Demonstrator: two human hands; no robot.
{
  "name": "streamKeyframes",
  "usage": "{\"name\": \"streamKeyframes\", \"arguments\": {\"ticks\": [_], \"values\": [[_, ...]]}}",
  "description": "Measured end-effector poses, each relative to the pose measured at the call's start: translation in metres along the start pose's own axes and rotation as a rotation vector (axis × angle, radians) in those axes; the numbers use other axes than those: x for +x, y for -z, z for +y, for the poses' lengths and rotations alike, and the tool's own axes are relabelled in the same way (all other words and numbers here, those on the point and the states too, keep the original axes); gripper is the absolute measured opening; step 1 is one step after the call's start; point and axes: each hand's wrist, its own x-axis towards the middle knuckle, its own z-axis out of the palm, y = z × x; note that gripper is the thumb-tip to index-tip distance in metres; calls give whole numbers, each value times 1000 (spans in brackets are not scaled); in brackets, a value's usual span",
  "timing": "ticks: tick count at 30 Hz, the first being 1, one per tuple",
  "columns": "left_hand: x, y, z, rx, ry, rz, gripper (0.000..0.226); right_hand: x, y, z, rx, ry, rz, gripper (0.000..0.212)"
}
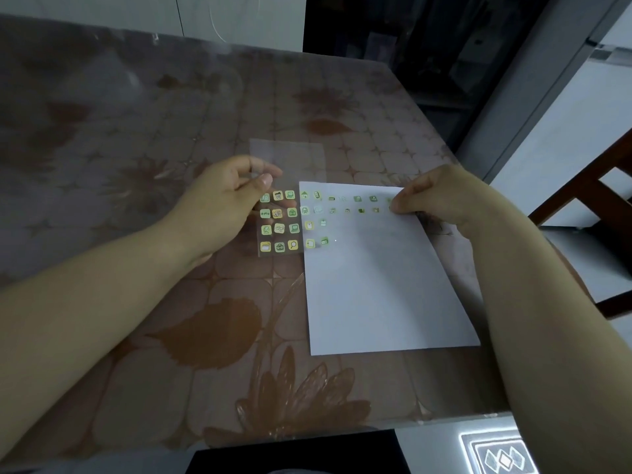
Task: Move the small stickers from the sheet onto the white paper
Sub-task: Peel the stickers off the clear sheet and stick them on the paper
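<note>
A clear sticker sheet (278,222) with several small green and yellow stickers is held up by my left hand (224,196), thumb on its top left corner. Its right edge overlaps the left edge of the white paper (376,285) lying on the table. Two rows of small stickers (357,204) run across the top of the paper, with a few more below at its left. My right hand (434,196) rests at the paper's top right corner, fingertips pinched together on a small green sticker (390,201) against the paper.
The table (136,131) wears a brown flowered cover under clear plastic. A second clear sheet (290,155) lies just beyond the sticker sheet. A wooden chair (602,206) stands at the right, past the table's edge. The table's near edge lies close to my body.
</note>
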Motion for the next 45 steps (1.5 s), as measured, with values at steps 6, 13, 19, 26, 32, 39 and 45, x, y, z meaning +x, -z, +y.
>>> {"name": "streamKeyframes", "arguments": {"ticks": [6, 13, 19, 26, 32, 39, 45], "values": [[-1, 1, 1, 11, 6, -14, 20, -1, 1, 0, 28, 1, -12, 3], [-1, 0, 2, 0, 9, -20, 22, 0, 2, -1, -5, -6, -58, 3], [-1, 1, 2, 28, 14, -33, 22, -2, 0, -3, 1, -13, -31, 3], [-2, 1, 1, 13, 9, -62, 19, 0, -1, -4, 66, -57, -14, 17], [-3, 0, 2, -14, -9, -130, 22, 3, 0, 0, 53, -67, -16, 22], [-2, 1, 5, -169, 85, -165, 12, -32, -20, -49, 207, 499, 200, 20], [-4, 0, 9, -237, 74, -140, 13, -32, -74, -65, -93, 804, 244, 10]]}}
